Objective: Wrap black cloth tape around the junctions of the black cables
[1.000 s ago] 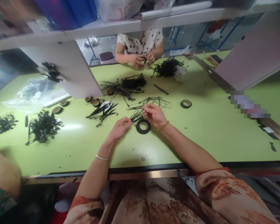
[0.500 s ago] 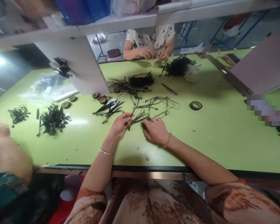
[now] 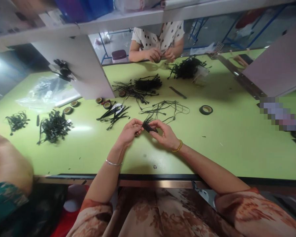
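Observation:
Around the near middle of the green table, my left hand [image 3: 131, 131] is closed, pinching the end of a thin black cable bundle. My right hand [image 3: 165, 134] grips a black roll of tape [image 3: 149, 127], seen edge-on, between thumb and fingers. The roll is right beside my left fingertips. Just beyond my hands, the thin black cables [image 3: 162, 108] spread in loose loops over the table. What lies between my left fingertips is partly hidden.
Short black cables [image 3: 114, 115] lie left of my hands. Farther left is a cable pile [image 3: 54, 126]. A tape roll [image 3: 206, 110] lies to the right. Across the table [image 3: 232, 148], a person's hands [image 3: 171, 54] work near more cables [image 3: 187, 67]. Another person's arm [image 3: 11, 161] rests at left.
My right hand has lifted the tape roll and turned it upward, close to my left fingers. The cable ends near my left hand have been drawn together.

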A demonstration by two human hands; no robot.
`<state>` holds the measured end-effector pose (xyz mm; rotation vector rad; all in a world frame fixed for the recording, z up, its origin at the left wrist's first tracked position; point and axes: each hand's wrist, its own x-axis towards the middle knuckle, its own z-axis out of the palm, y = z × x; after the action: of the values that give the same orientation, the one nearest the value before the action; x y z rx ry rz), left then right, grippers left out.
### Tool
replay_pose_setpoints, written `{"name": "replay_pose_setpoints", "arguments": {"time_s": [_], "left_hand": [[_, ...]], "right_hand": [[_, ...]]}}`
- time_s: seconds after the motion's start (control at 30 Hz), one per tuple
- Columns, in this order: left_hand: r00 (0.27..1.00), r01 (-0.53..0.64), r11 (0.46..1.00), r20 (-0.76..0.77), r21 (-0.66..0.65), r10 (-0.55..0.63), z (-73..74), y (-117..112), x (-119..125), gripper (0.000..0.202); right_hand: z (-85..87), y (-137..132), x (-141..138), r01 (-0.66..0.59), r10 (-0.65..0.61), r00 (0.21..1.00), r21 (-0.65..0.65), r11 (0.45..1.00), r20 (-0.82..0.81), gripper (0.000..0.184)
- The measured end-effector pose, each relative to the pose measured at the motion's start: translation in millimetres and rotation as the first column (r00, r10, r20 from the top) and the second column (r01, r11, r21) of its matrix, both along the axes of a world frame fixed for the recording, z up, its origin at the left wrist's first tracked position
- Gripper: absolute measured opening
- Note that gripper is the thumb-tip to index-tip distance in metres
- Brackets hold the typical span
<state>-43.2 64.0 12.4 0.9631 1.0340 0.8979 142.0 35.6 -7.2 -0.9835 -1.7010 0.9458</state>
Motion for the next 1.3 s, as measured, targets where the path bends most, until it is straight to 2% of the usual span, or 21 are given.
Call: {"name": "replay_pose_setpoints", "arguments": {"time_s": [0.37,0.63,0.77,0.9,1.1,1.17,1.23,1.3], "left_hand": [[0.994,0.0,0.994,-0.11,0.107,0.011,-2.5,-3.9,3.2,0.012],[0.982,0.006,0.981,-0.188,0.192,0.031,-6.2,-7.0,6.0,0.008],[0.962,0.051,0.961,-0.272,0.27,0.025,-6.0,-8.9,5.6,0.019],[0.949,0.042,0.952,-0.31,0.303,0.056,-9.0,-9.0,5.8,0.023],[0.976,-0.006,0.953,-0.207,0.302,0.071,-12.4,-7.9,8.5,0.024],[0.984,-0.014,0.959,-0.168,0.282,0.064,-10.4,-8.7,10.0,0.023],[0.986,-0.012,0.96,-0.159,0.281,0.059,-7.6,-10.3,11.1,0.023],[0.986,0.001,0.956,-0.159,0.294,0.048,-5.0,-12.2,11.6,0.024]], "right_hand": [[-3.8,1.2,-3.5,0.047,-0.049,0.998,0.043,0.998,0.033,0.018],[-6.5,1.3,-3.6,0.06,-0.059,0.998,0.015,0.998,-0.007,0.018],[-7.3,1.4,-2.6,0.077,-0.078,0.996,0.032,0.997,0.031,0.018],[-7.7,1.1,-3.1,0.085,-0.086,0.995,0.026,0.996,0.042,0.018],[-6.9,0.3,-6.5,0.046,-0.05,0.998,-0.082,0.996,-0.042,0.029],[-7.6,2.0,-5.5,-0.015,-0.007,0.991,-0.164,0.986,-0.131,0.037],[-9.3,5.0,-2.7,-0.141,0.049,0.953,-0.294,0.945,-0.3,0.048],[-10.9,8.2,1.0,-0.282,0.04,0.867,-0.423,0.861,-0.497,0.055]]}}
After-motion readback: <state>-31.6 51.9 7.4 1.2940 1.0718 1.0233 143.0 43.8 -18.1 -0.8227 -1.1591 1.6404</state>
